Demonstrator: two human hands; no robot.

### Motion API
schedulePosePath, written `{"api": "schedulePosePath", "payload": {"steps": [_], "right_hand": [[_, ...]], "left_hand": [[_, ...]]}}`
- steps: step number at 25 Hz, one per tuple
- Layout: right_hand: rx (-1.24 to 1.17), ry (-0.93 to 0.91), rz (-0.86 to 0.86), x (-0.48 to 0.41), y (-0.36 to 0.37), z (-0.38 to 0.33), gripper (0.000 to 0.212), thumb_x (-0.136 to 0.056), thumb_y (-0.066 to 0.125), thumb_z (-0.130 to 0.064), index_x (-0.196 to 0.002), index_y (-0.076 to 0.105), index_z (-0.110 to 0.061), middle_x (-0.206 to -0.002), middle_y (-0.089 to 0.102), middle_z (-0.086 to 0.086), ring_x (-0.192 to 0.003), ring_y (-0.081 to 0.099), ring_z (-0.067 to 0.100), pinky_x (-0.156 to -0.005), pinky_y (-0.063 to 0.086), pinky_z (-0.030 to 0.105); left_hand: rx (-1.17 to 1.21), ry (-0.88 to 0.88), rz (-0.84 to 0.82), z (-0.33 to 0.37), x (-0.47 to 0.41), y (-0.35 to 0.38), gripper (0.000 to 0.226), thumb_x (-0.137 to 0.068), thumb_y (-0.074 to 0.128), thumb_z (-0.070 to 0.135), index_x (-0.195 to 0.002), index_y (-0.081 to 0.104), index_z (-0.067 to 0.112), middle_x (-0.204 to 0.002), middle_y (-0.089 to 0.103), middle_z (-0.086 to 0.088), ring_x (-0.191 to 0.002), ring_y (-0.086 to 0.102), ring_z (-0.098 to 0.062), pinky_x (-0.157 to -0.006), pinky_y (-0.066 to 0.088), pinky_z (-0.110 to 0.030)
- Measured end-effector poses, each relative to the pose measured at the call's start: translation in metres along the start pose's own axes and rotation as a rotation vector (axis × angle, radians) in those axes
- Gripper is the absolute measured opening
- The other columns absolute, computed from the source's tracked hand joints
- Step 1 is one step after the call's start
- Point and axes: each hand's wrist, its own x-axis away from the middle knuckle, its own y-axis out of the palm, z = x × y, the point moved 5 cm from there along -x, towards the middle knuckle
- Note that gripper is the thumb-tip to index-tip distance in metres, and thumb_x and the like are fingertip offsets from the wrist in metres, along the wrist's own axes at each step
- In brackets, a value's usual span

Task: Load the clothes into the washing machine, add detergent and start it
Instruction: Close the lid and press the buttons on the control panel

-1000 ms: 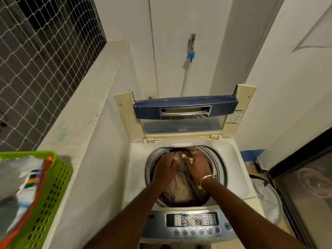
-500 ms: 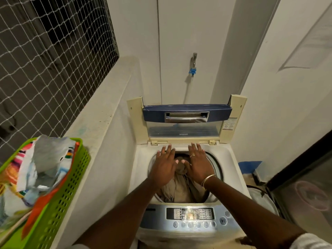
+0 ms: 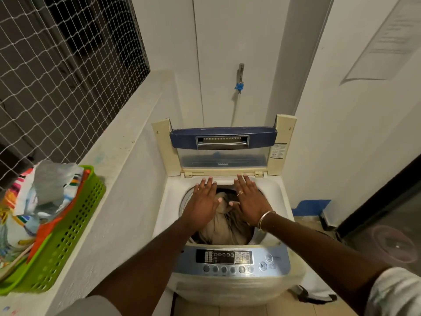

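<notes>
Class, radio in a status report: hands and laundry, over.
Left hand open, right hand open, both above drum. Beige clothes inside washing machine, lid up. Nothing in the way.

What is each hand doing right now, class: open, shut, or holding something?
Left hand: open, fingers spread, holding nothing.
Right hand: open, fingers spread, holding nothing.

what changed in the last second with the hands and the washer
Both hands rose out of the drum: the left hand and right hand, which were pushing the clothes down, let go and now hover open near the lid. The clothes stay inside, the lid up, the basket full.
</notes>
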Motion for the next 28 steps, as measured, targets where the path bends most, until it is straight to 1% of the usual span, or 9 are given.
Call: {"api": "schedulePosePath", "payload": {"steps": [3, 6, 8, 11, 18, 20, 24, 26, 28], "right_hand": [[0.027, -0.008, 0.047, -0.009, -0.024, 0.0, 0.075, -0.103, 0.032, -0.048, -0.156, -0.002, -0.007, -0.163, -0.011, 0.012, -0.151, -0.012, 0.027, -0.124, 0.003, 0.044], [0.083, 0.011, 0.118, -0.025, -0.05, 0.001, 0.075, -0.102, 0.033, -0.046, -0.155, -0.004, -0.007, -0.162, -0.012, 0.013, -0.151, -0.013, 0.028, -0.124, 0.001, 0.043], [0.132, 0.012, 0.149, -0.041, -0.066, 0.001, 0.076, -0.102, 0.035, -0.043, -0.155, -0.005, -0.006, -0.162, -0.013, 0.016, -0.15, -0.014, 0.03, -0.124, 0.004, 0.046], [0.149, 0.034, 0.177, -0.062, -0.084, 0.0, 0.077, -0.102, 0.038, -0.043, -0.155, -0.004, -0.006, -0.163, -0.012, 0.015, -0.151, -0.012, 0.03, -0.124, 0.006, 0.046], [0.106, 0.065, 0.158, -0.093, -0.082, -0.004, 0.078, -0.102, 0.041, -0.042, -0.155, -0.004, -0.007, -0.164, -0.008, 0.015, -0.151, -0.009, 0.028, -0.124, 0.002, 0.042], [0.114, 0.065, 0.156, -0.097, -0.077, -0.004, 0.078, -0.102, 0.041, -0.041, -0.156, -0.003, -0.006, -0.163, -0.008, 0.015, -0.152, -0.007, 0.029, -0.123, 0.002, 0.041], [0.13, 0.045, 0.145, -0.101, -0.068, -0.004, 0.074, -0.102, 0.041, -0.038, -0.156, -0.001, -0.008, -0.164, -0.008, 0.014, -0.152, -0.007, 0.028, -0.121, -0.002, 0.04], [0.147, 0.036, 0.127, -0.103, -0.065, -0.003, 0.07, -0.103, 0.039, -0.034, -0.156, 0.002, -0.008, -0.164, -0.002, 0.014, -0.152, -0.003, 0.028, -0.123, 0.001, 0.043], [0.138, 0.051, 0.118, -0.109, -0.069, -0.001, 0.065, -0.103, 0.038, -0.03, -0.156, 0.009, -0.007, -0.164, 0.01, 0.014, -0.152, 0.008, 0.029, -0.124, 0.007, 0.046]], "left_hand": [[-0.024, 0.02, 0.03, 0.005, -0.008, -0.018, 0.063, -0.106, 0.025, 0.046, -0.158, 0.011, 0.013, -0.166, 0.005, -0.008, -0.154, 0.001, -0.027, -0.125, 0.002, -0.042], [-0.057, 0.053, 0.067, 0.006, -0.019, -0.036, 0.063, -0.106, 0.026, 0.044, -0.158, 0.009, 0.013, -0.167, 0.0, -0.008, -0.154, -0.003, -0.027, -0.125, 0.002, -0.044], [-0.047, 0.069, 0.095, 0.004, -0.028, -0.049, 0.064, -0.107, 0.027, 0.042, -0.159, 0.005, 0.012, -0.166, -0.004, -0.008, -0.153, -0.007, -0.027, -0.125, -0.001, -0.043], [-0.077, 0.09, 0.108, 0.0, -0.044, -0.061, 0.066, -0.106, 0.03, 0.041, -0.158, 0.003, 0.011, -0.166, -0.005, -0.009, -0.154, -0.005, -0.028, -0.124, -0.002, -0.043], [-0.121, 0.124, 0.078, -0.01, -0.08, -0.067, 0.064, -0.107, 0.033, 0.03, -0.158, 0.002, 0.007, -0.166, -0.002, -0.012, -0.154, -0.001, -0.028, -0.123, 0.0, -0.039], [-0.118, 0.121, 0.087, -0.014, -0.088, -0.066, 0.064, -0.107, 0.034, 0.03, -0.158, 0.003, 0.007, -0.166, 0.001, -0.013, -0.154, 0.002, -0.027, -0.123, 0.0, -0.038], [-0.125, 0.126, 0.085, -0.016, -0.099, -0.064, 0.064, -0.107, 0.035, 0.03, -0.158, 0.003, 0.007, -0.166, 0.0, -0.012, -0.154, 0.002, -0.027, -0.124, 0.001, -0.04], [-0.13, 0.116, 0.079, -0.018, -0.105, -0.063, 0.064, -0.106, 0.035, 0.03, -0.157, 0.005, 0.006, -0.166, 0.003, -0.013, -0.153, 0.004, -0.029, -0.125, 0.005, -0.043], [-0.144, 0.119, 0.075, -0.022, -0.111, -0.064, 0.062, -0.105, 0.036, 0.027, -0.157, 0.009, 0.005, -0.165, 0.01, -0.015, -0.153, 0.009, -0.03, -0.125, 0.007, -0.044]]}}
